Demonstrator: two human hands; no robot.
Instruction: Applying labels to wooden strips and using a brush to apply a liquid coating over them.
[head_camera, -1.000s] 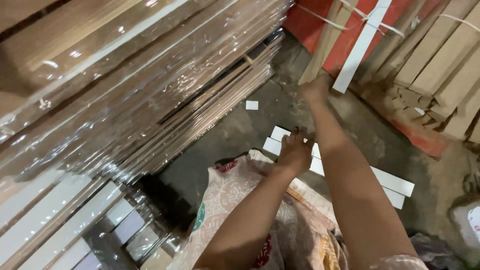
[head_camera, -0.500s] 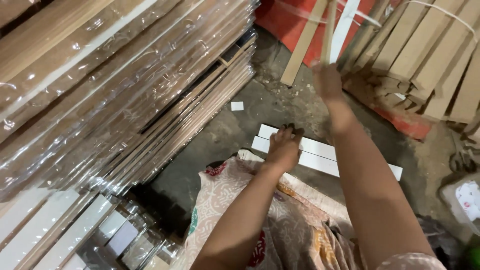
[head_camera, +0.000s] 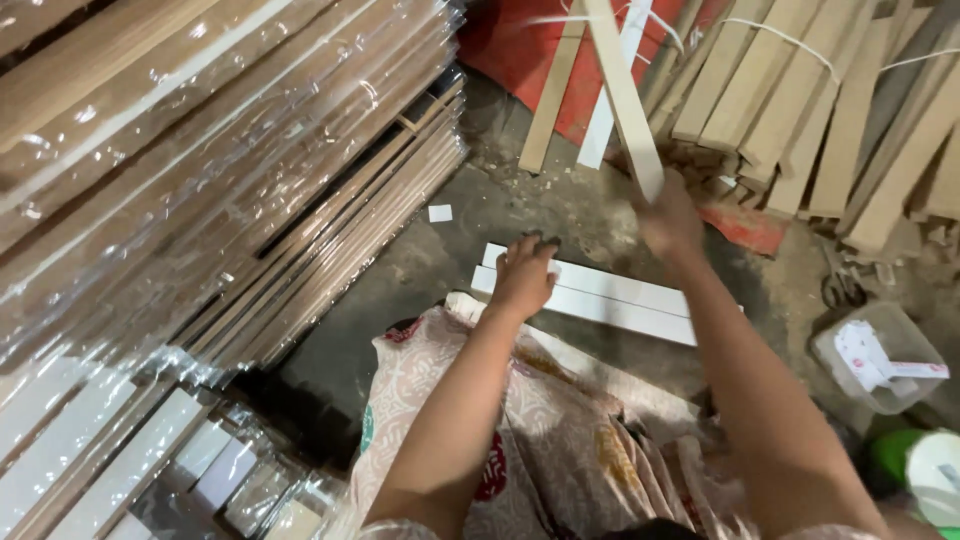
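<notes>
I count two flat white rectangular strips (head_camera: 600, 300) lying side by side on the grey concrete floor (head_camera: 400, 290), touching along their long edges. One long pale wooden slat (head_camera: 622, 90) is in my right hand (head_camera: 670, 215). Two more slats, one pale wood (head_camera: 548, 100) and one white (head_camera: 606, 110), lean against the red sheet (head_camera: 510, 40) behind, and one small white scrap (head_camera: 440, 212) lies alone on the floor.

The slat I hold is thin, flat and light tan with a smooth face. Its long axis runs steeply up and away from me, tilted slightly left, with its lower end in my grip and its upper end passing out of the top of the view. It hangs above the floor, just beyond the white strips. My right hand is closed around its lower end; the hand is blurred, so I cannot tell the finger placement.

My left hand (head_camera: 524, 275) lies palm down on the near left end of the white strips, fingers bent and pressed onto them. The strips point left to right, slanting slightly down to the right.

To the left stands a tall stack of plastic-wrapped boards (head_camera: 200, 170).
</notes>
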